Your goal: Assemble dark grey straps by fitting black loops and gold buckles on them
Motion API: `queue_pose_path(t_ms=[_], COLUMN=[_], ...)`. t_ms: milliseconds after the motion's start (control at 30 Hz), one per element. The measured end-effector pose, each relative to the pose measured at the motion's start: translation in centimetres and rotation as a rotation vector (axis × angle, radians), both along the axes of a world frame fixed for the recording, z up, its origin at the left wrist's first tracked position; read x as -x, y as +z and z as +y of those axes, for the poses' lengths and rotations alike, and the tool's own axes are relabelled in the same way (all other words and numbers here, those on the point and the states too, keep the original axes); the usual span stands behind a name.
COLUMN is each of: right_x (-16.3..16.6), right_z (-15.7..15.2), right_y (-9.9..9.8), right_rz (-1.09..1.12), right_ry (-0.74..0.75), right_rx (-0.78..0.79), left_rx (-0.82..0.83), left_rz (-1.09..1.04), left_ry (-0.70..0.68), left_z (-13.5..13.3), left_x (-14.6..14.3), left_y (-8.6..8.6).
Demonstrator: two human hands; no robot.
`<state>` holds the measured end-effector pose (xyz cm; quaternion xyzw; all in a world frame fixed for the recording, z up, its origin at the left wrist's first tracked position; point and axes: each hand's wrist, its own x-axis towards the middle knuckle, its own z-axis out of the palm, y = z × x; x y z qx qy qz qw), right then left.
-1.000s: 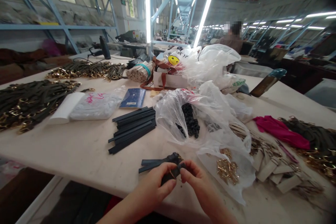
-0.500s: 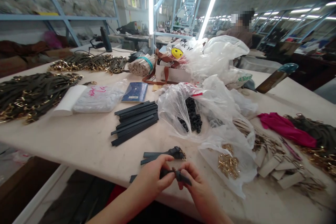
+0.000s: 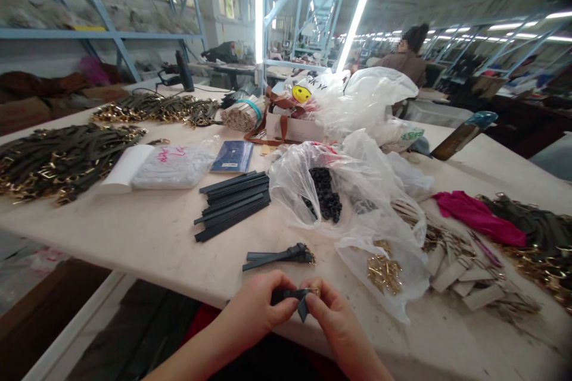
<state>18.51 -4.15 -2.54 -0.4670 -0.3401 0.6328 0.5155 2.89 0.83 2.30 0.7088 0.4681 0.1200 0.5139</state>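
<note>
Close to the table's front edge, my left hand [image 3: 264,305] pinches a dark blue-grey strap [image 3: 304,305] between thumb and fingers. My right hand [image 3: 331,312] grips the same strap near its end, where it is bent over and its tip points down. A bit of gold metal fitting [image 3: 315,291] shows at my right fingertips; most of it is hidden. Just beyond my hands lie a few similar straps with gold fittings [image 3: 279,256]. To their right, gold buckle-like pieces [image 3: 384,274] sit in an opened clear plastic bag [image 3: 357,250].
Flat dark strips [image 3: 235,202] are stacked on the table [image 3: 152,232], beside a bag of small black loops [image 3: 325,196]. Beige straps [image 3: 482,280] and a pink cloth [image 3: 480,217] lie right. Olive straps [image 3: 71,155] are piled left. A person [image 3: 409,56] is in the background.
The strap's end has turned from pointing right to pointing down between my hands. Gold metal now shows at my right fingertips. The view has shifted slightly.
</note>
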Motion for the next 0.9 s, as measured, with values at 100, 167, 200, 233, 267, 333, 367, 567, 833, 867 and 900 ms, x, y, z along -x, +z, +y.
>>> queue_pose_path(t_ms=[100, 167, 200, 233, 267, 333, 367, 567, 833, 867, 900], right_x=[0.0, -0.1, -0.2, -0.3, -0.4, -0.7, -0.9, -1.6, -2.5, -2.4, -2.3], right_z=[0.0, 0.1, 0.1, 0.1, 0.1, 0.0, -0.1, -0.5, -1.3, -1.4, -1.4], right_y=[-0.8, -1.5, -1.8, -1.9, -2.0, -1.7, -1.4, 0.5, 0.6, 0.5, 0.4], right_rz=[-0.205, -0.351, -0.419, -0.484, -0.549, -0.669, -0.72, -0.864, -0.829, -0.822, -0.813], right_ry=[-0.116, -0.17, -0.18, -0.176, -0.161, -0.096, -0.047, 0.227, 0.386, 0.404, 0.42], right_rx=[-0.044, -0.079, -0.094, -0.111, -0.137, -0.216, -0.258, -0.365, -0.275, -0.273, -0.279], left_rx=[0.122, 0.216, 0.267, 0.321, 0.371, 0.459, 0.5, 0.627, 0.647, 0.617, 0.575], left_rz=[-0.136, -0.206, -0.236, -0.267, -0.295, -0.346, -0.367, -0.37, -0.317, -0.293, -0.27], left_ry=[0.025, 0.063, 0.089, 0.115, 0.137, 0.173, 0.184, 0.16, 0.005, -0.004, -0.012], left_z=[-0.4, -0.6, -0.6, -0.6, -0.6, -0.4, -0.4, -0.6, -0.7, -0.5, -0.4], left_x=[0.1, 0.1, 0.1, 0.0, 0.0, -0.1, 0.0, 0.1, -0.3, -0.4, -0.5], left_y=[-0.1, -0.4, -0.6, -0.8, -0.9, -1.2, -1.3, -2.5, -3.0, -3.0, -3.0])
